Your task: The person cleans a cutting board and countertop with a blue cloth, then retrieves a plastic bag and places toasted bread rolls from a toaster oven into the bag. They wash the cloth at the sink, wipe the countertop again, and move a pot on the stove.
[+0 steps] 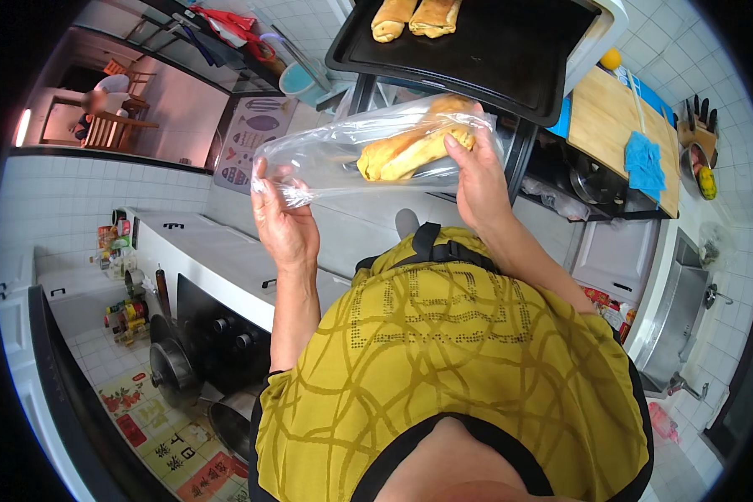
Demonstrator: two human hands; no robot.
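Note:
A clear plastic bag [326, 157] stretches between my two hands in front of my waist. Inside it lie golden baked rolls [408, 154], bunched toward the right end and partly blurred by the film. My left hand [285, 219] grips the bag's left end, with the film gathered at its fingers. At the other end, my right hand [482, 179] holds the bag around the rolls, its thumb pressed near the tip of one. Just beyond the bag is a black baking tray [502, 69], with two more baked rolls [414, 17] at its far left.
A wooden board [602, 119] with a blue cloth [645, 164] is at right, near a knife block [698, 132] and a sink [671, 314]. A cooktop [226, 326] with pots is at lower left. A teal bucket [301, 85] stands beyond. Another person [94, 103] is in the adjoining room.

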